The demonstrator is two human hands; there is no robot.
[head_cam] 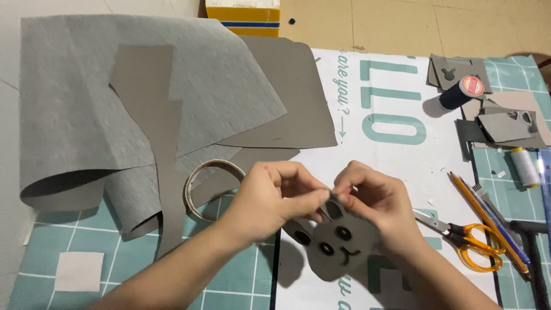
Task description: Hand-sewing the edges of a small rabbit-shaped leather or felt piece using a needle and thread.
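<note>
A grey felt animal face point(336, 252) with two black button eyes, a stitched mouth and ears hangs just above the mat. My left hand point(274, 192) pinches the top of the face at one ear. My right hand point(376, 201) grips the other side of the face near the second ear. Both hands meet at the top edge of the piece. A needle or thread cannot be made out between the fingers.
Large grey felt sheets point(143, 97) lie at the left, a tape roll point(213, 186) beside them. Orange-handled scissors point(468, 241), pencils point(488, 218), a dark thread spool point(461, 92), a white spool point(525, 166) and felt scraps point(505, 123) sit at the right. A yellow box point(244, 14) stands at the back.
</note>
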